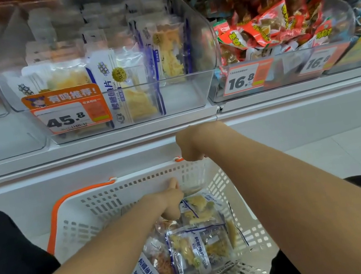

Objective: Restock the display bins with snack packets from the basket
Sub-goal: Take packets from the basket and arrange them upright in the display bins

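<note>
Snack packets (198, 241) in basket (104, 198), left hand (172, 201) gripping one, right hand (191, 144) curled at rim, grasp unclear

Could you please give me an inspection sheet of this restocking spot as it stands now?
Surface: white shelf ledge carrying a clear plastic display bin.
Job's things: white perforated basket with orange handles holds blue-and-white snack packets; the bin holds matching packets, its front right bare.
Clutter: nothing seen.
Hands: left hand inside basket, fingers curled at a packet; right hand fisted at basket's far rim; both grips unclear.
Cables: nothing seen.
Surroundings: neighbouring bin of red packets; orange price tags.
</note>
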A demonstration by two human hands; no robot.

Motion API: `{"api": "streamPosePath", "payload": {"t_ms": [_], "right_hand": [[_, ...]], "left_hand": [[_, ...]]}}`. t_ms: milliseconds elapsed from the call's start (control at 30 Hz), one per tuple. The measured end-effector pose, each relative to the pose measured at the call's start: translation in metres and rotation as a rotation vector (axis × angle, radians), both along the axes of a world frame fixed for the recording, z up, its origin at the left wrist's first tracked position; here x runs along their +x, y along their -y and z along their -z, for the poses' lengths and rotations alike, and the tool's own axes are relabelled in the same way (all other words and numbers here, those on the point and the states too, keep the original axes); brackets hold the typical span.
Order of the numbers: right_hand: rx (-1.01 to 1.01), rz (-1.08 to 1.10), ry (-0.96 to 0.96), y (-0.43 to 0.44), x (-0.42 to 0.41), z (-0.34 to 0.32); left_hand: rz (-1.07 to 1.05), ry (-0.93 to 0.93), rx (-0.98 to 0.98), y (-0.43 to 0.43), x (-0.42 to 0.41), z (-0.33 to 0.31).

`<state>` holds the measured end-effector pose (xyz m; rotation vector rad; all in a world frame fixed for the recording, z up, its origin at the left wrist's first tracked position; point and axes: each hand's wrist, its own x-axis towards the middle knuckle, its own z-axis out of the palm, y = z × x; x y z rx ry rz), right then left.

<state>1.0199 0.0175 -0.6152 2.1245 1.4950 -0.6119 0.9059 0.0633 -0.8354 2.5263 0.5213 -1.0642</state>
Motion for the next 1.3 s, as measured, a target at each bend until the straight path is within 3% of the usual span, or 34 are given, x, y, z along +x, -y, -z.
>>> {"api": "streamPosePath", "payload": {"t_ms": [133,267,467,600,667,867,1000,1133,1200,1300], "right_hand": [[-0.018,-0.018,-0.004,0.003,0.003,-0.001],[-0.052,-0.021,0.029,0.009,0.011,-0.002],[-0.110,-0.056,0.116,0.020,0.017,-0.011],[-0.225,-0.121,0.134,0.017,0.009,-0.013],[-0.222,-0.112,0.048,0.020,0.006,-0.016],[-0.060,0.184,-0.509,0.032,-0.015,-0.022],[0.176,0.295,-0.615,0.033,-0.020,-0.033],[0.399,0.319,-0.579,0.038,-0.021,-0.065],[0.555,0.424,-0.679,0.040,-0.023,-0.081],[0.757,0.633,-0.836,0.040,-0.021,-0.095]], "left_hand": [[0.003,0.041,-0.008,0.002,-0.003,0.009],[-0.150,0.231,-0.041,-0.005,-0.004,-0.017],[-0.598,0.481,-0.167,-0.019,-0.017,-0.091],[-0.934,0.564,-0.468,-0.016,-0.029,-0.143],[-1.080,0.585,-0.580,-0.012,-0.032,-0.166],[-1.379,0.815,-0.812,-0.006,-0.044,-0.211],[-1.289,0.879,-0.631,-0.003,-0.052,-0.233],[-0.924,0.943,-0.198,-0.006,-0.061,-0.250],[-0.731,1.015,-0.040,-0.003,-0.063,-0.260],[-0.586,1.109,-0.035,0.009,-0.065,-0.280]]}}
